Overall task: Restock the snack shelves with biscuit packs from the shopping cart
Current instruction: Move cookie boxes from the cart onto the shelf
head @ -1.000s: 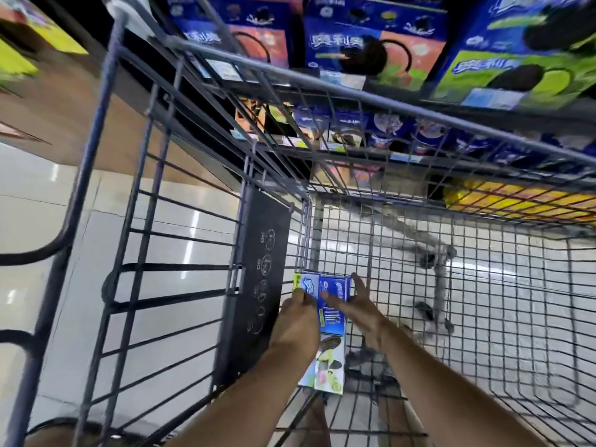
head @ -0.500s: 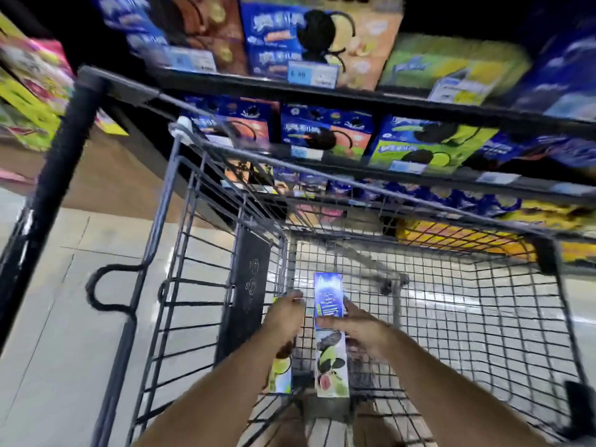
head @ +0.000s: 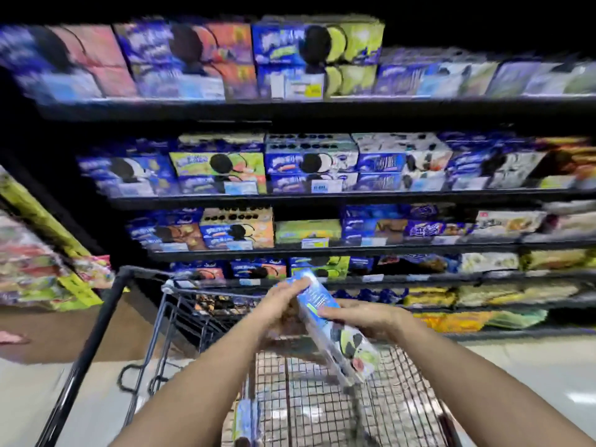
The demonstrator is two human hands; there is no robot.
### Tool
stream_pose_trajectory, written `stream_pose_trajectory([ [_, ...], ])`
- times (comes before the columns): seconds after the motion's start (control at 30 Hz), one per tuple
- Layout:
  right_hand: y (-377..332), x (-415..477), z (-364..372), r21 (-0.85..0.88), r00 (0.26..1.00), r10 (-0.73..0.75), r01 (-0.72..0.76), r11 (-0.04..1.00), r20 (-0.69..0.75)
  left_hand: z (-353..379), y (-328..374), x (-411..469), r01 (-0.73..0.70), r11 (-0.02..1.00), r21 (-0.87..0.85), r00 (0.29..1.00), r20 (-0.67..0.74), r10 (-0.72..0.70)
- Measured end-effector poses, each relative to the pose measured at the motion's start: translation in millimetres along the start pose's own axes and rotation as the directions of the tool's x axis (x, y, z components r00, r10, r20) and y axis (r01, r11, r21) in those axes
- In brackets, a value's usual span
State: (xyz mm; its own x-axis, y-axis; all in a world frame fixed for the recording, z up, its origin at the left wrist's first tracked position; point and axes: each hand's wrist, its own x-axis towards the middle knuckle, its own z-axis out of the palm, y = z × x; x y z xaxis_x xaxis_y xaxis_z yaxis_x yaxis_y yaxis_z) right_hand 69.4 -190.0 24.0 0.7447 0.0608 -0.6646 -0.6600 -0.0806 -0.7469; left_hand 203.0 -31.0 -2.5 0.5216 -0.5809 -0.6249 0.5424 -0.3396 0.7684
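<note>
A long biscuit pack [head: 323, 301], blue at its top end and green and white lower down, is tilted in the air above the shopping cart [head: 146, 356]. My right hand [head: 366, 321] grips it around the middle from the right. My left hand [head: 279, 306] holds its upper end from the left, fingers curled over the top edge. Something brownish and blurred sits behind my left hand; I cannot tell what it is. Another pack [head: 245, 417] lies low in the cart, blurred. The snack shelves [head: 322, 249] rise straight ahead, filled with blue biscuit boxes.
The cart's black handle bar [head: 93, 337] runs diagonally at the left. A side rack of colourful bags [head: 35, 269] stands at far left. Yellow and green packs [head: 477, 319] fill the lowest shelf on the right. Pale floor tiles show on both sides of the cart.
Both hands have lifted out of the cart basket and come together on one pack, which is now tilted. My view has swung up from the cart to the shelves.
</note>
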Motion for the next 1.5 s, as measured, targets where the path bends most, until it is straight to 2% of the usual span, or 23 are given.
stream_pose_trajectory([
  [0.1,2,-40,-41,-0.052,0.995,0.02,-0.026,0.998,-0.101,32,36,-10,-0.153,0.983,-0.107,0.979,-0.149,0.136],
  [0.2,22,-70,-84,0.073,0.995,0.032,-0.025,0.997,-0.096,59,56,-20,-0.262,0.945,-0.196,0.945,-0.248,0.211],
  [0.33,29,-97,-123,0.301,0.984,-0.08,0.126,0.945,-0.161,100,76,-27,-0.361,0.898,-0.25,0.901,-0.342,0.267],
  [0.43,13,-115,-146,0.357,0.957,-0.167,0.245,0.901,-0.237,125,94,-32,-0.461,0.847,-0.263,0.851,-0.402,0.338],
  [0.5,0,-129,-162,0.373,0.923,-0.208,0.326,0.868,-0.324,137,109,-38,-0.518,0.826,-0.223,0.824,-0.387,0.413],
  [0.63,-33,-165,-186,0.243,0.835,-0.335,0.468,0.85,-0.437,146,149,-50,-0.607,0.79,0.086,0.738,-0.308,0.601],
  [0.77,-71,-205,-205,0.044,0.714,-0.471,0.572,0.819,-0.518,153,192,-70,-0.652,0.613,0.445,0.616,-0.159,0.771],
  [0.9,-108,-242,-230,-0.239,0.597,-0.561,0.532,0.812,-0.573,160,236,-79,-0.648,0.487,0.586,0.559,-0.068,0.826],
  [1.03,-138,-264,-253,-0.356,0.508,-0.654,0.565,0.744,-0.561,171,272,-77,-0.642,0.435,0.631,0.519,-0.061,0.853],
  [1.27,-166,-271,-305,-0.405,0.504,-0.703,0.582,0.706,-0.502,200,318,-75,-0.66,0.376,0.651,0.473,-0.029,0.881],
  [1.5,-188,-258,-360,-0.446,0.555,-0.7,0.54,0.714,-0.449,228,356,-48,-0.594,0.368,0.715,0.407,-0.127,0.904],
])
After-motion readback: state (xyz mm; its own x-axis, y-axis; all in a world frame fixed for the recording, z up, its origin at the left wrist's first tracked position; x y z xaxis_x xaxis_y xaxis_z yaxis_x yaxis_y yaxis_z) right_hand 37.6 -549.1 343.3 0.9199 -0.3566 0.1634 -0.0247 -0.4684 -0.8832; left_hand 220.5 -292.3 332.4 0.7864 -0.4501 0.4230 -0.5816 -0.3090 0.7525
